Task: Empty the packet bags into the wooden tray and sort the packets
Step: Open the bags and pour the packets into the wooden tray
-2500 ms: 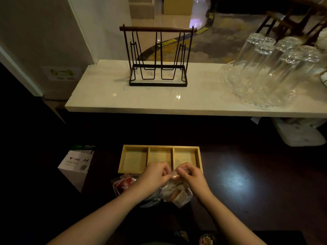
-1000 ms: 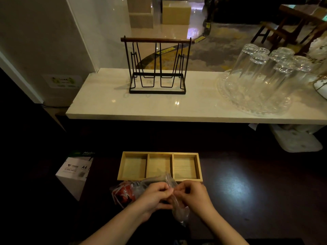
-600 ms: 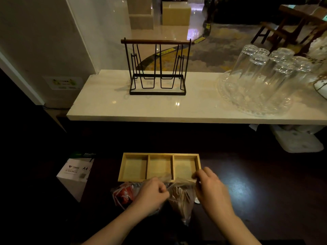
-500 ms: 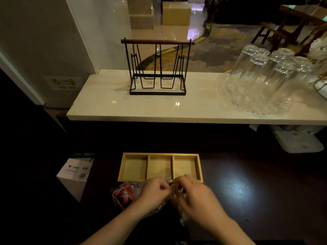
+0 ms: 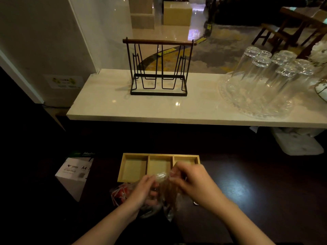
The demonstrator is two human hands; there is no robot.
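Packet bag point(image 5: 166, 188), clear plastic, is held at its upper edge just in front of the wooden tray point(image 5: 123, 169). Fingers point(image 5: 174, 174) of the right hand point(image 5: 192, 184) are pinched on the right side of the bag mouth; the fingers of the left hand point(image 5: 143, 190) are closed on the left side. This two-sided pinch suits pulling the mouth apart, judged to be the step in hand. Brownish packets point(image 5: 170, 193) show through the film below the hands, so the bag is not yet emptied.

A second bag point(image 5: 120, 196) with red contents lies on the dark counter point(image 5: 247, 191), partly under the left hand, kept close for its turn.

All three tray compartments appear bare; the right one is partly hidden by the right hand. The tray sits directly beyond the hands, so the contents need only a short tip forward.

A white paper box point(image 5: 74, 175) stands to the left, below counter level.
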